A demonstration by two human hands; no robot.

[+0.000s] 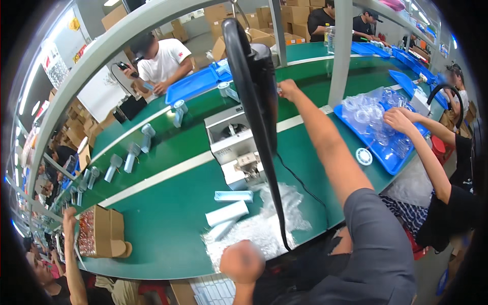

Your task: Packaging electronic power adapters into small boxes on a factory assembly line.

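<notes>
My left hand [242, 262] is above the front edge of the green bench, beside a clear plastic sheet [287, 203]; blur hides its fingers. My right arm stretches forward, and my right hand [288, 90] is closed beside the upper black part of a bench machine [262, 76]. What it grips there is hidden. The machine's silver metal base [231, 140] stands below. In front of it lie a light blue bar-shaped part [233, 196] and a paler one [226, 213], with another partly on crinkled plastic [223, 229]. A thick black curved tube [259, 122] crosses the view.
Several light blue handheld fans [147, 137] lie along the green conveyor belt. A carton [111, 231] of small reddish pieces stands left. At right, a co-worker's hands [399, 119] reach into a blue tray [378, 147] of clear plastic parts, near a round white piece [363, 156].
</notes>
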